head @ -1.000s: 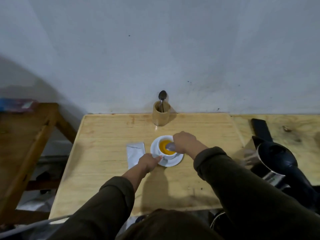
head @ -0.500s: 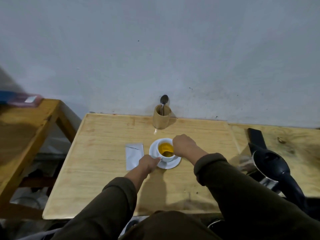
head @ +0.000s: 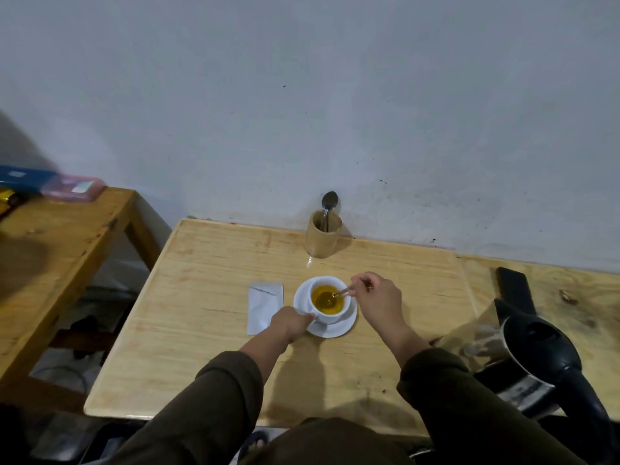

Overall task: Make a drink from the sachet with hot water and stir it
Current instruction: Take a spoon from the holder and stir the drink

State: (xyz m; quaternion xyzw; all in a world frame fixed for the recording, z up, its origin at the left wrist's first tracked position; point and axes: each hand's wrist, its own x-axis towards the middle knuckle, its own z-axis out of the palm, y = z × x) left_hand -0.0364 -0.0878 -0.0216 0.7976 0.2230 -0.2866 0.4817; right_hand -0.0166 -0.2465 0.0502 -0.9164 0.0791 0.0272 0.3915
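Amber-yellow liquid fills the white cup [head: 327, 317], which sits on a white saucer [head: 335, 330] a little below the middle of the frame, on the pale wooden table [head: 201, 297]. The right hand [head: 379, 305] hovers just right of the cup with its fingers drawn together, pinching the handle of a metal spoon [head: 339, 294]; the bowl of that spoon dips into the drink, tilted down to the left. The left hand [head: 290, 322] comes in from the lower left and has its fingertips closed against the cup's near-left side, just above the saucer's rim; whether it grips the cup handle I cannot tell, since the hand covers that spot. Both arms wear dark olive sleeves [head: 214, 397].

Immediately left of the saucer, the silvery sachet [head: 263, 305] lies flat on the table, with its lower corner tucked beside the left hand. Toward the upper centre, against the grey wall [head: 302, 95], a wooden holder [head: 323, 238] stands upright with a second spoon [head: 328, 201] sticking up out of it. At the right edge, a black and steel kettle [head: 536, 350] sits on the table, well apart from the cup, and a dark flat object [head: 511, 286] lies just behind it. At the far left, another wooden table [head: 50, 246] carries a pink case [head: 75, 187] and a blue box [head: 23, 176].
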